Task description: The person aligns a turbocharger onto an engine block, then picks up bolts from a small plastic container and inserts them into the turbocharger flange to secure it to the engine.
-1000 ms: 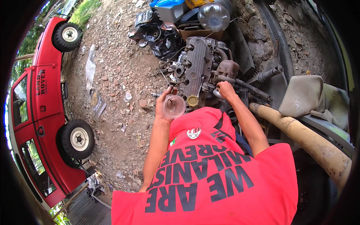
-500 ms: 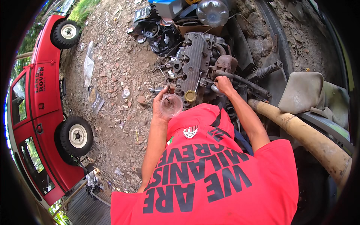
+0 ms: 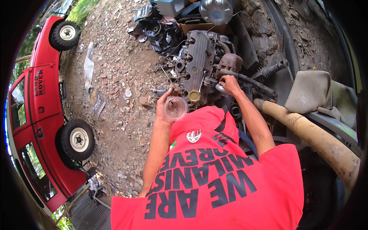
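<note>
A: In the head view, where is the left hand [image 3: 162, 108]?

B: It is at the near left side of the engine [image 3: 199, 61]. Its fingers are bent around a clear plastic cup [image 3: 176, 108], and the cup is near the yellowish cap [image 3: 194, 96] on the engine.

A: And the right hand [image 3: 230, 84], what does it hold?

B: It is on the right side of the engine, the fingers curled close together at a rounded metal part [image 3: 220, 88]. Whether they pinch this part or only touch it — I cannot tell.

A: Which things are around?

B: Behind the far end of the engine there is a big clear bottle [image 3: 216, 11], and to the left of this end a black plastic bag [image 3: 165, 43]. On the right, a thick pale pole [image 3: 306, 128] goes slanting toward the lower corner. On the left, well apart across the stony ground [image 3: 119, 76], stands a red car [image 3: 48, 107].
</note>
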Tool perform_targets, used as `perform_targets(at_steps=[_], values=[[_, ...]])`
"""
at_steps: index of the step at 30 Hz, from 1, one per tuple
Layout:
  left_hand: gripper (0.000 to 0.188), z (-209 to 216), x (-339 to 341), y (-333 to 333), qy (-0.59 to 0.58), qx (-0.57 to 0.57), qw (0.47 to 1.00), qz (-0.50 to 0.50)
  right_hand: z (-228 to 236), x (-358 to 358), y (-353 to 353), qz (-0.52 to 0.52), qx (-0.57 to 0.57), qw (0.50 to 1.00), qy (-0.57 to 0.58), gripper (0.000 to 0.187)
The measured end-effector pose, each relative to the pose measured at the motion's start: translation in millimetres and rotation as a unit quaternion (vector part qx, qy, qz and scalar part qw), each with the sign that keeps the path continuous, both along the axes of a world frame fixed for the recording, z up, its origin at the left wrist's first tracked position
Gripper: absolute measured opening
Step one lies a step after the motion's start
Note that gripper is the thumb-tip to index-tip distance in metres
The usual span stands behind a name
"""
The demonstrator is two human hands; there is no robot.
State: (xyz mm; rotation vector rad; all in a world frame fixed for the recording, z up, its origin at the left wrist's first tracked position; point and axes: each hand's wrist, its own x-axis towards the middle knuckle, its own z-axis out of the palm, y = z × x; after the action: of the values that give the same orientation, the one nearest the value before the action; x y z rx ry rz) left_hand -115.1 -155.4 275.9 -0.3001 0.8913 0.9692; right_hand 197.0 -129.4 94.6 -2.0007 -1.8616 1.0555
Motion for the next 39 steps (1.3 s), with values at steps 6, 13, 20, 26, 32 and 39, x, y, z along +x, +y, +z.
perform_targets(at_steps=[6, 13, 20, 26, 32, 39], values=[[0.01, -11, -5, -7, 0.024, -0.037, 0.999, 0.008, 0, 4, 7, 0.012, -0.032, 0.999, 0.002, 0.023], [0.013, -25, -12, -10, -0.009, -0.061, 0.998, 0.015, 2, 5, -2, -0.045, 0.0, 0.997, 0.059, 0.022], [0.014, -36, -2, -13, 0.077, -0.11, 0.991, 0.008, 1, 4, -8, -0.104, -0.038, 0.991, 0.076, 0.022], [0.014, -38, -6, -14, 0.06, -0.128, 0.99, 0.026, 4, 7, 0, -0.083, -0.072, 0.991, 0.071, 0.023], [0.013, -38, -15, -7, 0.028, -0.1, 0.994, 0.038, 4, 5, 5, -0.058, -0.085, 0.993, 0.057, 0.023], [0.013, -25, -15, 3, 0.012, -0.074, 0.996, 0.05, 11, -2, 13, 0.033, -0.074, 0.996, -0.026, 0.022]])
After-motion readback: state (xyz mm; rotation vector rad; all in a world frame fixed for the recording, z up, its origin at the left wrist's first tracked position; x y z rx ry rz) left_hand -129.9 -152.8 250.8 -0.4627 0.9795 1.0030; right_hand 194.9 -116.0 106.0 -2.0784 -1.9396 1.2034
